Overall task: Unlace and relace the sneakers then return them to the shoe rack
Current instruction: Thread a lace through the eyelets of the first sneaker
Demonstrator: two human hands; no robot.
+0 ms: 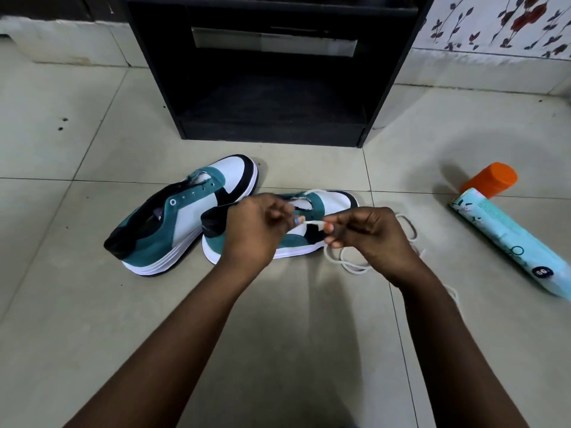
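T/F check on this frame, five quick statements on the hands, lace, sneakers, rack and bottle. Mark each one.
1. Both hands pinch the white lace between them. True: left hand and right hand each hold it.
2. The left sneaker is fully laced. False: its eyelets show bare, with no lace through them.
3. The sneakers sit on the shoe rack. False: both are on the tiled floor in front of it; the right sneaker lies behind the hands.
4. A bottle with an orange cap lies on the floor to the right. True.
5. The bottle touches a sneaker. False: it lies well apart from them.
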